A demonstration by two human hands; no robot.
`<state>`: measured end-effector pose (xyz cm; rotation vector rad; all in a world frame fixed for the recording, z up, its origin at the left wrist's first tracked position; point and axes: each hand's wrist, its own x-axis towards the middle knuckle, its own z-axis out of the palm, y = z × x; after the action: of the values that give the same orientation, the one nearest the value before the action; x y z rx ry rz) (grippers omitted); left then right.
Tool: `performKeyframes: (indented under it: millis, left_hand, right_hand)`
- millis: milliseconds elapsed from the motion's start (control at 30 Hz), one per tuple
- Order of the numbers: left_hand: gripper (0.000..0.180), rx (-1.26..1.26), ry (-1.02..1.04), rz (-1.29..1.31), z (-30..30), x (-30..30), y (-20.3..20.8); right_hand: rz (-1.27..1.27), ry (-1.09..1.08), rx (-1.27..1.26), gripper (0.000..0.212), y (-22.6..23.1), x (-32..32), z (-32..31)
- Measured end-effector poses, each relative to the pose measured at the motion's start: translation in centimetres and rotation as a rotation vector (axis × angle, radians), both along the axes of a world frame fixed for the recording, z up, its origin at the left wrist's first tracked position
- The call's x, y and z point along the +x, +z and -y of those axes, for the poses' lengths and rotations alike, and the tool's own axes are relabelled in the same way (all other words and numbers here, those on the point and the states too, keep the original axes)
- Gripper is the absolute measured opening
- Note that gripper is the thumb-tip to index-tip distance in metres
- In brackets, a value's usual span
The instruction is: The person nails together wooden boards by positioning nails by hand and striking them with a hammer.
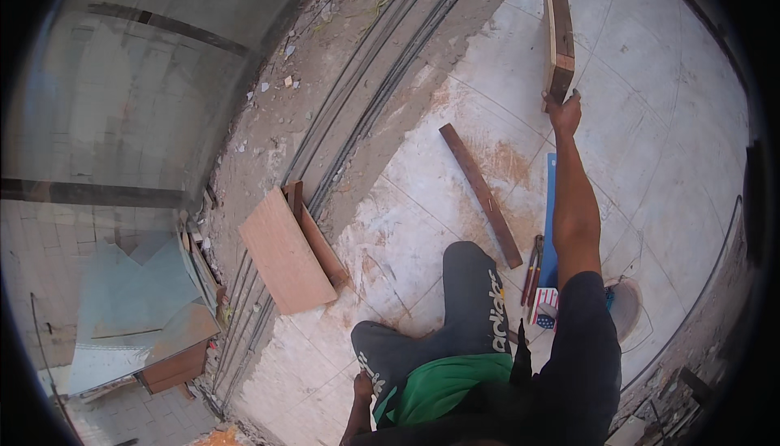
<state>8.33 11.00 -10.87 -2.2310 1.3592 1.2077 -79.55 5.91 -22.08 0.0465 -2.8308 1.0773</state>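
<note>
Right hand point(565, 113) gripping wooden plank point(558, 28) — dusty concrete floor point(650, 170), dirt trench point(341, 88)

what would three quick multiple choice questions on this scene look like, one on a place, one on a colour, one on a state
1. Where does the narrow dark wood strip lie?
A. flat on the pale floor
B. on the plywood box
C. in the right hand

2. What colour is the long flat ruler-like tool beside the right arm?
A. red
B. blue
C. yellow

3. What is the right hand doing?
A. hanging free
B. holding pliers
C. gripping the near end of a long wooden plank

Answers: 1 A, the strip rests on the floor apart from hand and box; 2 B, it shows blue along the forearm; 3 C, the fingers close on the plank's end.
</note>
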Motion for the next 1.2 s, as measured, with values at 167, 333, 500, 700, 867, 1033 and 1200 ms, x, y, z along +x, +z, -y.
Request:
performKeyframes:
  millis: [167, 333, 500, 700, 867, 1033, 1200]
  left_hand:
    - [0.053, -0.016, 0.144, -0.029, -0.3, 2.1, -1.2]
    - [0.052, -0.089, 0.018, 0.006, -0.4, 3.2, -2.8]
    - [0.035, -0.220, 0.020, -0.026, -1.7, 1.8, -2.2]
    - [0.052, -0.343, 0.221, 0.000, -1.4, 7.4, -4.5]
    - [0.039, -0.205, 0.282, -0.177, -3.2, 2.2, -2.8]
    - [0.046, -0.827, 0.190, -0.449, 3.5, -1.2, 6.2]
    - [0.039, -1.560, -0.417, -0.732, 8.1, -6.8, 31.5]
  right_hand:
    - [0.058, -0.096, -0.073, 0.108, 1.9, 4.3, 0.3]
    - [-0.024, -0.019, -0.019, 0.109, 7.7, 7.1, 4.5]
    - [0.060, -0.019, -0.056, 0.086, 12.4, 5.6, 9.1]
    - [0.038, 0.317, -0.175, 0.051, 10.8, 12.6, 9.6]
    - [0.050, 0.582, -0.293, 0.032, 7.7, 20.8, -0.3]
    - [0.181, 0.768, -0.674, 0.032, 19.3, 29.2, -3.5]
    - [-0.424, 1.118, -0.711, 0.033, 41.3, 36.5, -5.4]
